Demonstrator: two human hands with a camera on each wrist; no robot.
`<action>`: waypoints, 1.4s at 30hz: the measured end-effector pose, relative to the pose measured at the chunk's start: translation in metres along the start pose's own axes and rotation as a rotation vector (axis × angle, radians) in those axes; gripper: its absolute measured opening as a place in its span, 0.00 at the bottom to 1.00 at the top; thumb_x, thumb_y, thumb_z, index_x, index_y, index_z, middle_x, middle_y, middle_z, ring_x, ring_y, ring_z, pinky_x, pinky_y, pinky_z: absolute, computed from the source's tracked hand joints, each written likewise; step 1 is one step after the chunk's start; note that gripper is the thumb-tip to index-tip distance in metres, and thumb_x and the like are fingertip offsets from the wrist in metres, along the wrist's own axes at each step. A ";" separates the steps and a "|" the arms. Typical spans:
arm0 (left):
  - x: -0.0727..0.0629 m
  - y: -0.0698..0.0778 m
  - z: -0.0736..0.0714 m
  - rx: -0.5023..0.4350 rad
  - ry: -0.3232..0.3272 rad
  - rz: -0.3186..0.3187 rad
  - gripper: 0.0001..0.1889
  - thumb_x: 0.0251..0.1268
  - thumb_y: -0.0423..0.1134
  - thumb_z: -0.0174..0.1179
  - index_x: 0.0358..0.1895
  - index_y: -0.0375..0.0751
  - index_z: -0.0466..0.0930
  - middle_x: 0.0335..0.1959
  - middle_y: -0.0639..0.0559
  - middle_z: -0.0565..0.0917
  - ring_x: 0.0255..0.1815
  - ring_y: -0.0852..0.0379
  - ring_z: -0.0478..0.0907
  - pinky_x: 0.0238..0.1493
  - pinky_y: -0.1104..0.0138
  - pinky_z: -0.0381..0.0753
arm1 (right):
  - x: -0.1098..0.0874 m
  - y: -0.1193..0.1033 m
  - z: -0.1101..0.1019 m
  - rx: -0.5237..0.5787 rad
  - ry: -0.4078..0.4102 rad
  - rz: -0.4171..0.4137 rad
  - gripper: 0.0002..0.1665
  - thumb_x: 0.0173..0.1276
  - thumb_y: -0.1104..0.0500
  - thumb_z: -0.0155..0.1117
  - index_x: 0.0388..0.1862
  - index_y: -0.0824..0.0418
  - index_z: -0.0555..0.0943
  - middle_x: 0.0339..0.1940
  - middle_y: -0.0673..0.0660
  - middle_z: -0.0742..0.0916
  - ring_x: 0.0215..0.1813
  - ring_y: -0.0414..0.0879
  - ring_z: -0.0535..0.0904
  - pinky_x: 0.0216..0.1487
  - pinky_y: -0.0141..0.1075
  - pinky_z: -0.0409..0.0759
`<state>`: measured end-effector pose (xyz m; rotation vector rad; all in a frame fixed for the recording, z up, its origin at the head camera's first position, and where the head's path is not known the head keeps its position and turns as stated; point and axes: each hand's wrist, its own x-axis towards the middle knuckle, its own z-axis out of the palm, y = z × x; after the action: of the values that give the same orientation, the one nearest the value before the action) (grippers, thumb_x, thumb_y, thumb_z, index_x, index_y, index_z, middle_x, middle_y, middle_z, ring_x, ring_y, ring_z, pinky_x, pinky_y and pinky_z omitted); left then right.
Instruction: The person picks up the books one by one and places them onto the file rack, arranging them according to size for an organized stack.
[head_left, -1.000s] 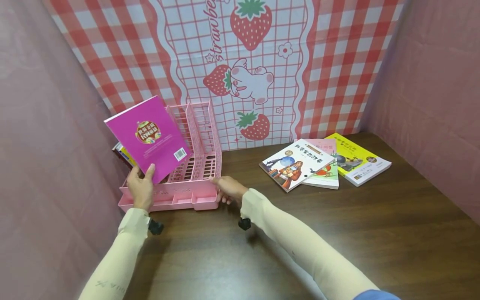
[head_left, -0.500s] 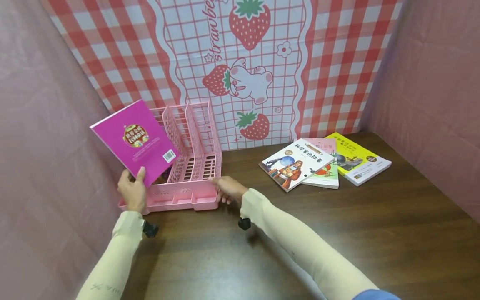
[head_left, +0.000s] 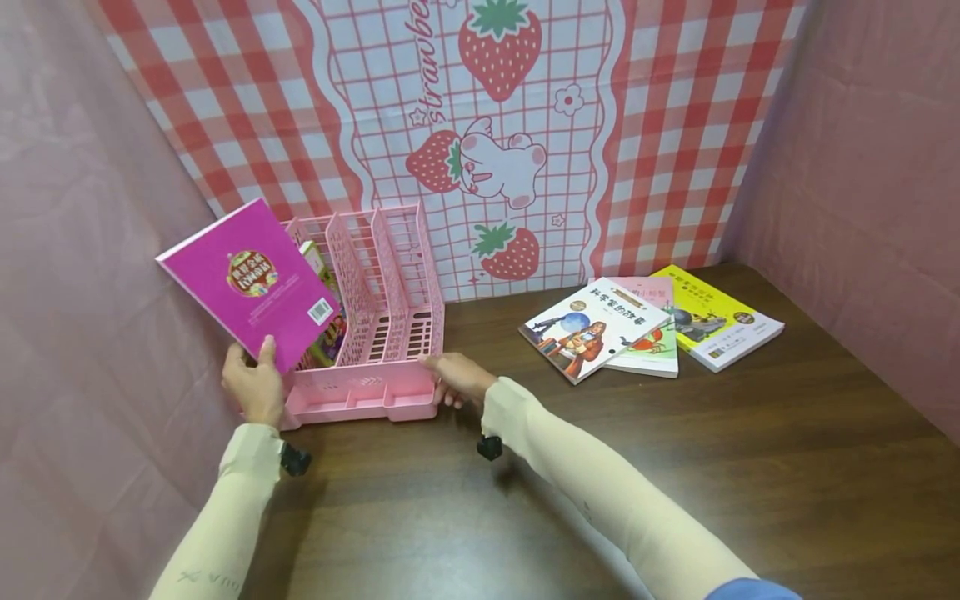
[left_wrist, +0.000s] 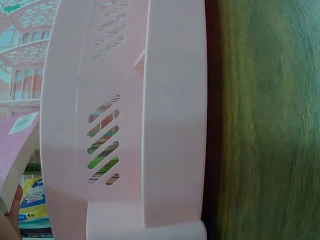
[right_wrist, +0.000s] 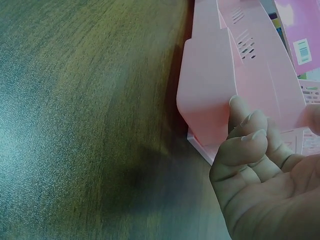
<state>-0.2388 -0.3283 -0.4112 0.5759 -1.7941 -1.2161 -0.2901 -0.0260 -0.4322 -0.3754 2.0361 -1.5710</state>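
My left hand (head_left: 255, 390) pinches the lower corner of a magenta book (head_left: 243, 279), thumb on the back cover with its barcode. The book leans over the left side of a pink file rack (head_left: 352, 379), its lower end behind the front panel. A green-edged book (head_left: 327, 346) stands in the rack beside it, partly hidden. In the left wrist view, a yellow and blue book (left_wrist: 33, 200) shows below the magenta one. My right hand (head_left: 461, 379) grips the rack's front right corner; in the right wrist view its thumb is on the panel's edge and its fingers (right_wrist: 245, 145) curl beside the front tray.
On the right of the wooden table (head_left: 480, 517) lie a white book (head_left: 592, 329), a pink and green book (head_left: 656, 354) partly under it, and a yellow book (head_left: 716, 321). A checked strawberry cloth (head_left: 667, 150) hangs behind. Pink curtains flank both sides.
My left hand has moved left with the magenta book, which uncovers more of the rack's slots and the green-edged book. My right hand stays at the rack's corner.
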 end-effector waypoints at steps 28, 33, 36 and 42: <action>0.017 0.019 0.038 0.544 -0.576 0.009 0.24 0.78 0.51 0.52 0.39 0.30 0.80 0.38 0.31 0.84 0.43 0.34 0.79 0.45 0.46 0.76 | -0.001 -0.001 0.000 0.008 0.000 0.004 0.36 0.80 0.41 0.51 0.53 0.78 0.73 0.21 0.61 0.83 0.16 0.41 0.69 0.15 0.30 0.65; 0.020 0.031 0.036 0.513 -0.605 0.061 0.23 0.80 0.47 0.49 0.39 0.27 0.79 0.37 0.28 0.84 0.44 0.32 0.80 0.50 0.43 0.76 | -0.001 -0.003 0.001 0.003 -0.004 0.009 0.36 0.81 0.41 0.50 0.56 0.78 0.72 0.21 0.60 0.83 0.16 0.41 0.69 0.15 0.30 0.66; 0.022 0.033 0.035 0.502 -0.574 0.086 0.21 0.79 0.44 0.54 0.50 0.23 0.80 0.43 0.24 0.84 0.51 0.27 0.79 0.59 0.40 0.74 | 0.001 -0.001 -0.001 0.002 0.004 0.020 0.36 0.80 0.41 0.51 0.54 0.77 0.72 0.20 0.59 0.83 0.16 0.41 0.69 0.15 0.30 0.66; 0.018 0.026 0.036 0.481 -0.486 0.083 0.22 0.79 0.45 0.56 0.54 0.25 0.81 0.37 0.29 0.86 0.47 0.29 0.82 0.56 0.42 0.75 | 0.002 0.001 0.000 0.009 0.005 0.020 0.35 0.81 0.42 0.51 0.55 0.77 0.72 0.19 0.58 0.82 0.16 0.41 0.68 0.15 0.30 0.65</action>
<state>-0.2766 -0.3128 -0.3858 0.4868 -2.5300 -0.9133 -0.2915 -0.0268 -0.4331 -0.3470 2.0298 -1.5700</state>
